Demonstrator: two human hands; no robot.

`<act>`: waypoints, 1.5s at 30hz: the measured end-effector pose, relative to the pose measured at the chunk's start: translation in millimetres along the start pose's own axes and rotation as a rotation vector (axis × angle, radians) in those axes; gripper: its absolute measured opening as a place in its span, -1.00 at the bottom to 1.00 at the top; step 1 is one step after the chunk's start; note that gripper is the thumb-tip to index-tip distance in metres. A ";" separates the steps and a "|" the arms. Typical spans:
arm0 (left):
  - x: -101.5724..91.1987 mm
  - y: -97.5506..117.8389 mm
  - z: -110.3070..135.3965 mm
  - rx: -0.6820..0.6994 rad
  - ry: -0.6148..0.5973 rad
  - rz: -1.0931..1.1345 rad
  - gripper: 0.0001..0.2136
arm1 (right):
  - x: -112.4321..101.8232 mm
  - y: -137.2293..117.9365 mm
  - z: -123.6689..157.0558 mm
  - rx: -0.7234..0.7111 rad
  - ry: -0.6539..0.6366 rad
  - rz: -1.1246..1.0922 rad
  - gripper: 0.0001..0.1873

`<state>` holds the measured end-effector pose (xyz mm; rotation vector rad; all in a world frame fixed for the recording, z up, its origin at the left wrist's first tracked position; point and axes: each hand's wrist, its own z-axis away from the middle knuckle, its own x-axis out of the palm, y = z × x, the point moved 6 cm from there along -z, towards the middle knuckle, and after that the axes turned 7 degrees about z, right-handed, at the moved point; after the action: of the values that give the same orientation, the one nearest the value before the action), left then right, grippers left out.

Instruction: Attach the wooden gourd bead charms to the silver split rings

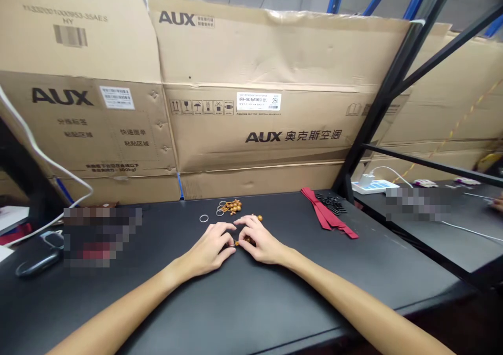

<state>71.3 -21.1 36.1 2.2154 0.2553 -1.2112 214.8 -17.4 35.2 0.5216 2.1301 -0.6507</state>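
My left hand is low over the black table, its thumb and forefinger closed on a small metal key ring. Facing it, my right hand pinches an orange cord at the ring, with dark brown beads partly hidden under its fingers. A round golden-brown bead shows just beyond the right knuckles. Behind the hands lies a small pile of beaded keychains with metal rings. One loose key ring rests to the left of that pile.
Red ribbon strips and a heap of black cords lie at the back right. Large cardboard boxes stand behind the table. A black metal frame rises at right, near a white power strip. Glasses lie at left.
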 end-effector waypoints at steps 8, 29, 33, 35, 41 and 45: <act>1.7 -6.3 -1.3 0.016 -0.003 0.010 -0.85 | 2.4 7.0 -0.1 0.049 0.032 0.062 -0.91; 0.3 -5.6 -0.2 0.029 0.022 -0.007 -0.85 | 1.2 12.6 0.3 0.080 0.055 0.108 -0.89; -0.4 -6.1 -0.1 0.020 0.036 -0.021 -0.87 | 0.6 20.7 1.9 0.115 0.063 0.151 -0.88; -2.1 -7.8 0.1 0.012 0.050 -0.056 -0.86 | -0.2 22.1 2.2 0.109 0.065 0.184 -0.88; -16.0 -30.1 0.8 -0.071 0.117 -0.273 -0.84 | -3.6 39.6 1.2 0.104 0.058 0.347 -0.92; -26.4 -53.8 -1.4 -0.200 0.196 -0.385 -0.84 | -7.0 56.8 -0.5 0.162 0.090 0.436 -0.91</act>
<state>34.2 26.0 36.2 2.1671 0.8774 -1.1000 250.7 26.2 25.9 1.0840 1.9615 -0.5580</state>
